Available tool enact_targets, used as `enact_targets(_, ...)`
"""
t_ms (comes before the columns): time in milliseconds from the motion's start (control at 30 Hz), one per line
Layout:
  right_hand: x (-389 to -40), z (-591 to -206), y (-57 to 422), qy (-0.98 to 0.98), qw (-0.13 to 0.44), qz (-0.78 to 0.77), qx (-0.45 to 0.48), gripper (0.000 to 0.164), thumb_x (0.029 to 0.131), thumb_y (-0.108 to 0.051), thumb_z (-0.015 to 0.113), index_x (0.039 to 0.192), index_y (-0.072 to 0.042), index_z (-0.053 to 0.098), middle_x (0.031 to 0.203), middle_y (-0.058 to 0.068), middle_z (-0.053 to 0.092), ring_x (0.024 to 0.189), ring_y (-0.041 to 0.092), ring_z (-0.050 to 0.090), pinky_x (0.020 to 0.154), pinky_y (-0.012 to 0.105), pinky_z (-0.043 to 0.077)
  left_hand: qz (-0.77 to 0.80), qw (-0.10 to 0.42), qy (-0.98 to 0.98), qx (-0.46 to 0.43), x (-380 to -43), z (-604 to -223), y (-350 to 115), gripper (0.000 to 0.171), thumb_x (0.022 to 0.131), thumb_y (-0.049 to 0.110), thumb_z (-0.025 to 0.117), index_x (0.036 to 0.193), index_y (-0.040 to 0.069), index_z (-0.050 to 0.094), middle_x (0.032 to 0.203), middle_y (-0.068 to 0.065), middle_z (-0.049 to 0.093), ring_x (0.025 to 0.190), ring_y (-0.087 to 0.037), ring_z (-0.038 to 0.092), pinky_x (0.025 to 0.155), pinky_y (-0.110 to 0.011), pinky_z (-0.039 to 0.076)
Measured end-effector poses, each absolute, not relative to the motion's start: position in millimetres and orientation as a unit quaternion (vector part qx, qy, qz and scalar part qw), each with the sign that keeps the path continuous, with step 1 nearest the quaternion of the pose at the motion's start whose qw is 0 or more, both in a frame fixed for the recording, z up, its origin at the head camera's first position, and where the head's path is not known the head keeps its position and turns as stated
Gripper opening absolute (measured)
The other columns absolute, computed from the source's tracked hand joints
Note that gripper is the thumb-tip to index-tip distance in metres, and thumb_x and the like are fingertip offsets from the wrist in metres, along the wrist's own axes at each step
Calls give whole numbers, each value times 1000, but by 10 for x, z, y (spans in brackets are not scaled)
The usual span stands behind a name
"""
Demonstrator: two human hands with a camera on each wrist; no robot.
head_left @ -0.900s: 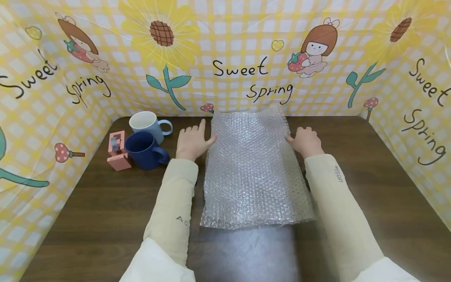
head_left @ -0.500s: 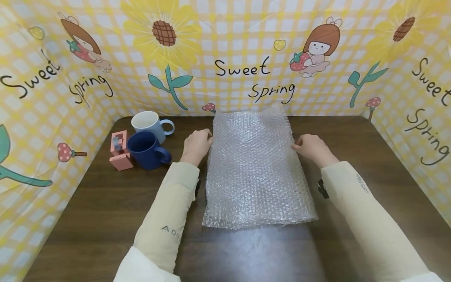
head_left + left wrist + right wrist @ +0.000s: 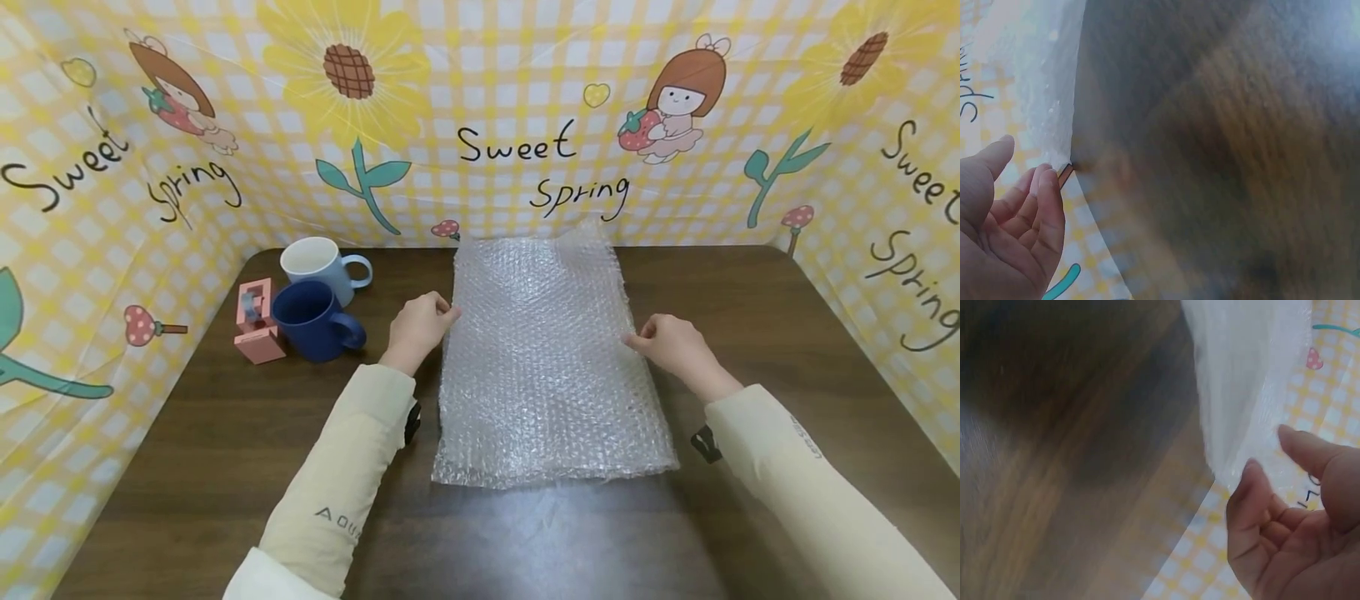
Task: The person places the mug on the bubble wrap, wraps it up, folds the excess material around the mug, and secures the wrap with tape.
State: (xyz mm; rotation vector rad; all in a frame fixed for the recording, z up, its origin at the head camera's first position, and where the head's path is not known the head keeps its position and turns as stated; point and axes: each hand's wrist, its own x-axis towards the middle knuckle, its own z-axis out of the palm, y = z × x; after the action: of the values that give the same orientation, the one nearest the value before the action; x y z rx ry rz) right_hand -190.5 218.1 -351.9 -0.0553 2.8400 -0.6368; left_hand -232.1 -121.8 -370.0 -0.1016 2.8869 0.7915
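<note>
A clear sheet of bubble wrap (image 3: 555, 367) lies flat in the middle of the dark wooden table in the head view. My left hand (image 3: 418, 332) is at its left edge, fingertips overlapping the border. On the opposite side my right hand (image 3: 678, 352) hovers close to the right edge. In the left wrist view the thumb (image 3: 1002, 150) stands apart from the loosely bent fingers, with bubble wrap (image 3: 1054, 75) just beyond the fingertips. The right wrist view shows a similar gap between the thumb (image 3: 1304, 447) and index finger, the plastic sheet (image 3: 1238, 381) behind them.
Left of the sheet stand a dark blue mug (image 3: 306, 321) and a light blue mug (image 3: 318, 265), handles to the right. A pink tape dispenser (image 3: 257, 321) sits beside them. The table (image 3: 187, 467) is bordered by a yellow checked cloth backdrop (image 3: 510, 75).
Both hands have slid down along the sheet's sides toward me, the right one also moving outward. Their spread fingers have drawn in. The bubble wrap, mugs and tape dispenser stay put.
</note>
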Motion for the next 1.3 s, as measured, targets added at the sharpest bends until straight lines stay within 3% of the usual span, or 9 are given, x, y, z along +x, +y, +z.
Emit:
enact_targets(567, -1736, -3601, 2239, 955, 170, -244, 6, 31, 90, -29, 63, 84, 1, 60, 68, 5, 59, 63, 14, 56, 58, 26, 42, 300, 87, 948, -57, -2318, -3792, -1185, 36, 95, 38, 57, 115, 9, 63, 117, -9, 68, 103, -26, 64, 86, -42, 50)
enact_targets(800, -1709, -3596, 2232, 947, 187, -261, 10, 25, 86, -18, 68, 88, 6, 65, 68, 6, 65, 58, 10, 61, 59, 26, 48, 315, 61, 945, -64, -2318, -3816, -1146, 28, 94, 29, 59, 112, 9, 69, 117, -10, 68, 99, -27, 65, 81, -39, 52)
enact_targets(1000, -1688, -3581, 2220, 951, 184, -249, 5, 21, 86, -19, 63, 83, 2, 63, 60, 2, 59, 59, 12, 56, 57, 26, 41, 318, 38, 946, -49, -2301, -3810, -1134, 20, 94, 26, 56, 103, 13, 69, 107, -8, 69, 87, -25, 63, 72, -36, 49)
enact_targets(1300, -1657, -3562, 2188, 943, 178, -279, -18, 15, 83, -13, 54, 74, -1, 56, 61, 2, 58, 56, 11, 55, 55, 24, 43, 339, -2, 941, -14, -2268, -3798, -1113, 15, 90, 15, 56, 98, 5, 64, 100, -13, 68, 87, -26, 61, 77, -36, 50)
